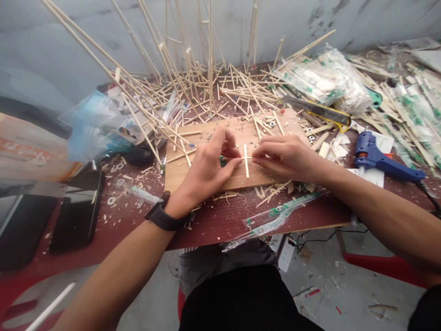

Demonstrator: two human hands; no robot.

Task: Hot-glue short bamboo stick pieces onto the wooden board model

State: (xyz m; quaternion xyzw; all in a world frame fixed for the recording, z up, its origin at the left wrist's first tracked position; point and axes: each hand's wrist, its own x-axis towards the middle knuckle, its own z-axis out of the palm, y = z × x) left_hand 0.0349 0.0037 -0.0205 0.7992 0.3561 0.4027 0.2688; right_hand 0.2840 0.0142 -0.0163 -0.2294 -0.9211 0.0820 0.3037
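Wooden board (206, 172) lies at the middle of our red table (213, 220), and both our hands rest over it. Our left hand (206, 168) and right hand (285, 156) meet at the board's centre, each with thumb and fingertips pressed together, pinching one end of a thin stick (241, 158) that runs flat between them. A short stick (245, 161) lies upright across it, touching, so the two form a cross on the board. A black watch (162, 215) sits on our left wrist.

At 3 o'clock from the hands lies a blue glue gun (375, 158), well apart. At 1 o'clock a yellow knife (324, 112) rests just beyond the board's corner, with packets (324, 80) of sticks behind it. At 12 o'clock a tangle of long sticks (193, 78) leans against the wall. At 9 o'clock a phone (77, 209) lies near the table's edge. Shavings and a wrapper (279, 218) litter the table at 5 o'clock.
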